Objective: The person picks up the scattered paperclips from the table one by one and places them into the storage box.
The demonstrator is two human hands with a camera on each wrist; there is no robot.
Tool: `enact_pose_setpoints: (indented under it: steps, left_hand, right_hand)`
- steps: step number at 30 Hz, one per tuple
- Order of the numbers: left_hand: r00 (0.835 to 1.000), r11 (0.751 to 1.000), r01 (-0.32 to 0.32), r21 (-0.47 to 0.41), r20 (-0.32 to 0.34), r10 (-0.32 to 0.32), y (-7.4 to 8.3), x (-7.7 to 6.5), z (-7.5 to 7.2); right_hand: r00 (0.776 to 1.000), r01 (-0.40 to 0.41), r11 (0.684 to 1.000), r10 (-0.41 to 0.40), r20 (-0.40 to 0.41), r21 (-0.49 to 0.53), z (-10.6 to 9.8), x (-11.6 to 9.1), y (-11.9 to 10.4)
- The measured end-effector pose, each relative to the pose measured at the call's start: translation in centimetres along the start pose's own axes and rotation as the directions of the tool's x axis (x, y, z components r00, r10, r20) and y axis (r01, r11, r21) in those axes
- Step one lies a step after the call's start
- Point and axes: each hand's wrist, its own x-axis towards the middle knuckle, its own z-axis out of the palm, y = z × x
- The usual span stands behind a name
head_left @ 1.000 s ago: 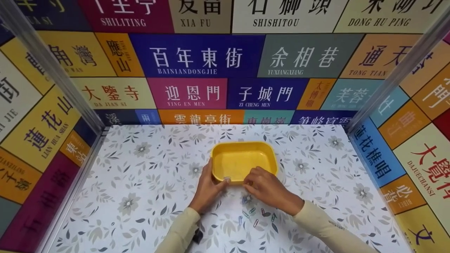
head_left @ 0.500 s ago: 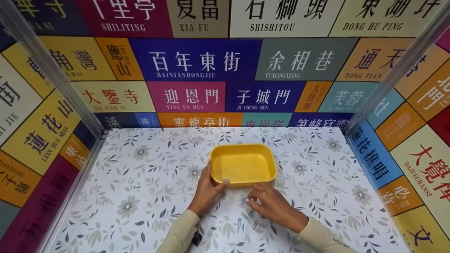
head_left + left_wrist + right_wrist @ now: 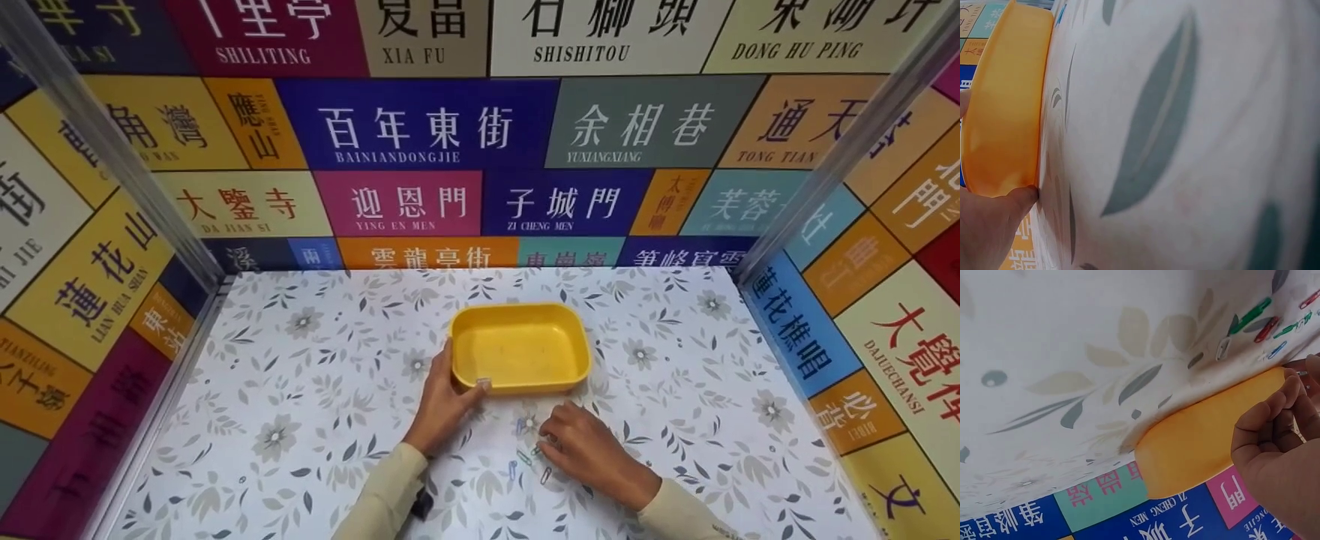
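1. Right, we're starting on the left hand (image 3: pixel 439 409): it's reaching forward, thumb at the front wall and fingers round the left end, and it's clamping the yellow tray (image 3: pixel 525 388) at its near-left corner.

2. From the left wrist, we're seeing that thumb pressing low on the corner, close to where the tray is meeting the floral tabletop (image 3: pixel 337 390).

3. Over to the right hand (image 3: pixel 592 454): it's angling in from the right, back of the hand facing up, and it's hanging just in front of the tray's right half.

4. Its fingers are bending inward, tips close together; whether they're pinching anything, we're not able to tell.

5. Now the container: the tray is sitting flat on the tabletop, wide side facing the person, and we're looking straight down onto its yellow floor, with a pale shine showing towards the right.

6. And the paper clips (image 3: pixel 523 457): they're lying loose outside the tray, between it and the person, close to the right hand's fingertips. We're picking out a blue clip (image 3: pixel 512 470) on the near left and a red clip (image 3: pixel 546 475) on the near right.
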Motion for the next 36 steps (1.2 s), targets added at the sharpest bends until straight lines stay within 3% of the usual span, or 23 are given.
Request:
enact_pose_setpoints:
  steps: [7,14,27,36]
  left_hand:
    - [1.000,1.000,0.001,0.010,0.001,-0.001,-0.2,-0.1,0.0]
    - [0.996,0.996,-0.085,-0.003,0.011,0.085,-0.5,-0.2,-0.1]
    - [0.998,0.998,-0.058,0.017,-0.002,0.058,-0.5,0.0,-0.3]
    - [0.999,0.999,-0.034,0.040,0.002,0.034,-0.3,-0.1,-0.2]
  right_hand:
    - [0.999,0.021,1.000,-0.021,-0.026,-0.020,1.1,-0.9,-0.1]
    - [0.997,0.028,0.999,-0.030,-0.078,-0.022,1.9,-1.7,0.4]
    - [0.988,0.018,1.000,-0.021,-0.154,-0.024,2.6,-2.1,1.1]
    - [0.988,-0.025,0.998,0.016,-0.156,-0.057,3.2,-2.7,1.4]
